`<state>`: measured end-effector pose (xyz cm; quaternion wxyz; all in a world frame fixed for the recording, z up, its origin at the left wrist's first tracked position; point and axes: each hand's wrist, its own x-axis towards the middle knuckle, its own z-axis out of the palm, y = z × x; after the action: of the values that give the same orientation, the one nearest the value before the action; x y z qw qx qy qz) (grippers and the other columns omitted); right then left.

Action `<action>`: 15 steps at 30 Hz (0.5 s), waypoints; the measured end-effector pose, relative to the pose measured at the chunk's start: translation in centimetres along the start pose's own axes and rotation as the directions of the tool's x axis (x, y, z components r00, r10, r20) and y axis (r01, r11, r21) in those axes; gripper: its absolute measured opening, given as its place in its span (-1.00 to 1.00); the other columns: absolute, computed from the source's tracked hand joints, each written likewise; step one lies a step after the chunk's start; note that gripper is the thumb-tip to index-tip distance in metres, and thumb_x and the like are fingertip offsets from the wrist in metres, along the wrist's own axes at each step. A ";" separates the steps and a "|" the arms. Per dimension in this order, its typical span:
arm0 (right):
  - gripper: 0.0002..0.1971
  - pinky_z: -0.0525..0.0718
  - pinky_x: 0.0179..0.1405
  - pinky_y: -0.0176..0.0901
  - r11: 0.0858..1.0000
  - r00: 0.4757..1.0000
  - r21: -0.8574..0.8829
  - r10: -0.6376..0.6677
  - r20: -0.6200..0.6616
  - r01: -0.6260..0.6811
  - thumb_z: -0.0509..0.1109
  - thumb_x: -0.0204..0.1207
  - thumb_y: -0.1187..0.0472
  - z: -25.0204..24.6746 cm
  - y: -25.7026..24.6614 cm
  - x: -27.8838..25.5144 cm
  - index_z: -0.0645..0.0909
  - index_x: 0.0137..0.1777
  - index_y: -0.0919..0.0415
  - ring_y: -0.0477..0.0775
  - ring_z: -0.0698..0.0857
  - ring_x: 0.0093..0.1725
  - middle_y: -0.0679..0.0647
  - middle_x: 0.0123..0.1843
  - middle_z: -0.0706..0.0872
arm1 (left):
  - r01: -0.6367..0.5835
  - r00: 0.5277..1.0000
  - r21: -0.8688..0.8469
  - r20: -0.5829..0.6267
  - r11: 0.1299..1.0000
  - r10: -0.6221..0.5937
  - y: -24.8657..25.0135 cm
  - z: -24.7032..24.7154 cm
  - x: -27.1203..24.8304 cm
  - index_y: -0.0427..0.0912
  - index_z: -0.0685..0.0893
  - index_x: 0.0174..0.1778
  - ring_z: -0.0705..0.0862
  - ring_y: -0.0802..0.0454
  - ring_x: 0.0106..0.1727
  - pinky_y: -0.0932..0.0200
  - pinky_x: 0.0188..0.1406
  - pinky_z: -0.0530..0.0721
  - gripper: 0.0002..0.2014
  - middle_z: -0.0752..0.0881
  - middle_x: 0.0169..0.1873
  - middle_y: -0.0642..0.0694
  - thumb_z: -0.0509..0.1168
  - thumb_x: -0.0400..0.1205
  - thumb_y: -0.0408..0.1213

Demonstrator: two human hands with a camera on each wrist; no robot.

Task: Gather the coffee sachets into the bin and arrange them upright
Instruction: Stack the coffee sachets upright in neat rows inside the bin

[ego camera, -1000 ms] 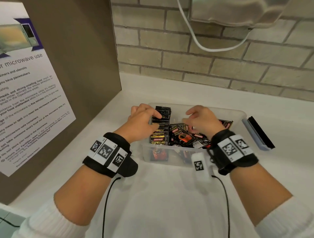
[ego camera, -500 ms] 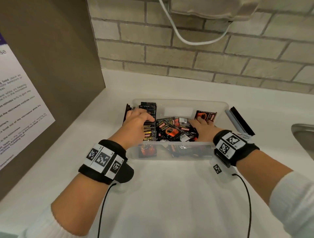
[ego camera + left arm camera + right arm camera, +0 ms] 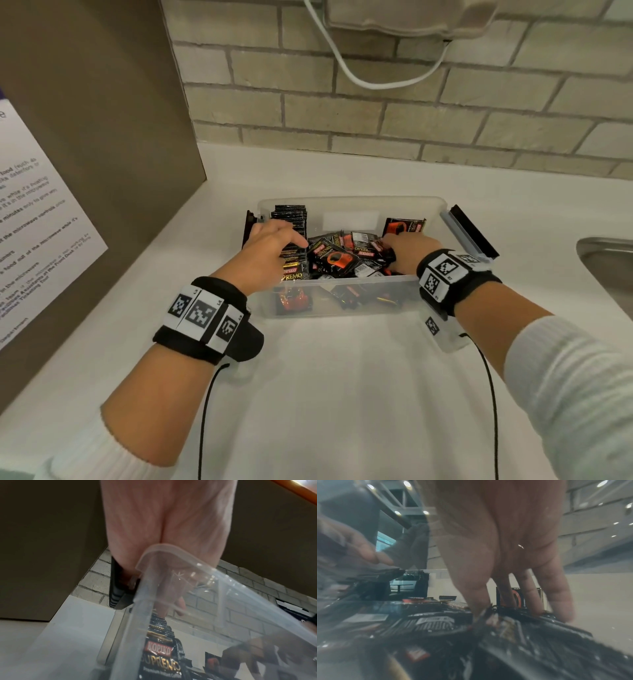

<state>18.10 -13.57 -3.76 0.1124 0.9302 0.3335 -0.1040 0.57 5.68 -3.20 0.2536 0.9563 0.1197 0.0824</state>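
Clear bin (image 3: 352, 205) on white counter (image 3: 342, 394), near brick wall (image 3: 411, 113). Upright row of sachets (image 3: 289, 219) at bin's left side; loose sachets (image 3: 337, 260) piled flat in middle and right. 1 sachet (image 3: 404, 225) leans at far right. Left hand (image 3: 270, 250) rests on the upright row, fingers extended, fairly flat. Right hand (image 3: 409, 250) reaches into the loose pile, fingers spread downward; cannot tell whether it grips any. Sink (image 3: 609, 263) at right edge.
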 end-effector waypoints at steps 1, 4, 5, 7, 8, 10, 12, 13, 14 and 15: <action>-0.61 0.60 0.12 -0.02 1.000 0.998 -0.021 0.008 -0.060 -0.010 0.26 0.58 0.22 -0.3 -0.2 -0.2 0.43 0.41 0.18 0.25 0.61 0.24 0.21 0.27 0.61 | -0.003 1.000 0.002 0.005 1.000 0.003 0.0 0.0 0.0 -0.01 0.56 0.29 0.11 -0.01 0.53 0.25 0.44 0.03 -0.41 0.30 0.50 -0.06 0.09 0.53 -0.74; -0.70 0.57 -0.05 -0.09 0.998 0.982 -0.040 0.044 -0.183 -0.053 0.16 0.60 0.34 -0.5 0.0 -0.6 0.55 0.29 0.24 0.25 0.64 0.17 0.24 0.20 0.63 | -0.009 1.000 0.004 0.004 1.000 0.009 0.1 -0.1 -0.2 -0.02 0.57 0.28 0.12 -0.02 0.53 0.28 0.42 0.01 -0.41 0.30 0.50 -0.07 0.07 0.52 -0.75; -0.66 0.59 0.05 -0.05 0.999 0.983 -0.020 0.039 -0.179 -0.043 0.18 0.58 0.34 -0.4 0.1 -0.6 0.54 0.33 0.18 0.27 0.58 0.25 0.23 0.27 0.58 | -0.013 1.000 0.004 0.002 1.000 0.013 0.1 -0.1 -0.2 -0.02 0.58 0.27 0.13 -0.02 0.52 0.28 0.41 0.02 -0.42 0.31 0.50 -0.07 0.08 0.53 -0.74; -0.52 0.44 0.39 0.26 0.999 0.997 0.049 0.009 -0.072 -0.005 0.26 0.52 0.30 0.2 0.2 -1.0 0.41 0.45 0.01 0.34 0.29 0.50 0.20 0.53 0.33 | -0.022 1.000 0.019 0.004 1.000 0.022 0.2 0.0 -0.4 -0.03 0.58 0.28 0.14 -0.03 0.51 0.24 0.43 0.05 -0.44 0.31 0.50 -0.07 0.10 0.54 -0.72; -0.45 0.27 0.45 0.41 0.995 1.000 0.097 -0.002 -0.009 0.003 0.29 0.51 0.26 0.4 0.1 -1.1 0.33 0.48 -0.08 0.37 0.14 0.58 0.15 0.63 0.16 | -0.024 1.000 0.029 0.006 0.999 0.024 0.2 0.0 -0.5 -0.03 0.58 0.28 0.15 -0.03 0.51 0.21 0.45 0.06 -0.45 0.31 0.50 -0.06 0.11 0.55 -0.71; -0.37 0.08 0.48 0.53 0.987 0.998 0.158 0.000 0.067 -0.010 0.33 0.47 0.13 0.7 0.0 -1.0 0.20 0.50 -0.23 0.37 0.02 0.62 0.04 0.69 0.00 | -0.028 1.000 0.037 0.012 0.999 0.028 0.2 0.0 -0.6 -0.02 0.59 0.27 0.15 -0.03 0.52 0.17 0.48 0.06 -0.47 0.31 0.51 -0.05 0.12 0.55 -0.69; -0.25 0.08 0.53 0.47 0.991 0.995 0.135 -0.011 0.104 -0.003 0.33 0.38 -0.06 0.8 -0.1 -0.8 0.06 0.54 -0.32 0.35 0.09 0.62 0.04 0.69 0.04 | -0.034 0.999 0.028 0.019 0.999 0.034 0.2 0.0 -0.6 -0.03 0.59 0.27 0.14 -0.03 0.52 0.19 0.48 0.06 -0.47 0.31 0.51 -0.05 0.11 0.55 -0.69; -0.21 0.13 0.56 0.38 0.993 0.993 0.114 -0.006 0.120 -0.007 0.34 0.39 -0.12 0.7 -0.1 -0.7 0.02 0.58 -0.28 0.34 0.15 0.61 0.07 0.67 0.12 | -0.034 0.999 0.018 0.027 0.999 0.033 0.1 -0.1 -0.6 -0.03 0.59 0.27 0.14 -0.02 0.52 0.21 0.47 0.05 -0.47 0.31 0.51 -0.05 0.11 0.56 -0.70; -0.23 0.16 0.57 0.27 0.996 0.991 0.084 0.006 0.134 -0.018 0.33 0.45 -0.14 0.3 -0.2 -1.0 0.04 0.61 -0.18 0.33 0.20 0.58 0.11 0.64 0.19 | -0.030 0.999 0.005 0.035 1.000 0.029 0.1 -0.2 -0.6 -0.03 0.59 0.27 0.13 -0.01 0.52 0.23 0.46 0.03 -0.47 0.30 0.51 -0.05 0.10 0.56 -0.70; -0.28 0.19 0.57 0.16 0.999 0.991 0.046 0.017 0.134 -0.024 0.29 0.51 -0.16 -0.1 -0.3 -1.3 0.09 0.62 -0.08 0.31 0.25 0.55 0.14 0.60 0.26 | -0.024 0.999 -0.008 0.043 1.000 0.024 0.1 -0.3 -0.5 -0.02 0.59 0.27 0.13 0.00 0.53 0.24 0.46 0.02 -0.46 0.30 0.51 -0.04 0.10 0.56 -0.70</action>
<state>16.92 -14.05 -3.42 0.1133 0.9270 0.3132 -0.1727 0.07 5.56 -2.93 0.2589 0.9583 0.1023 0.0652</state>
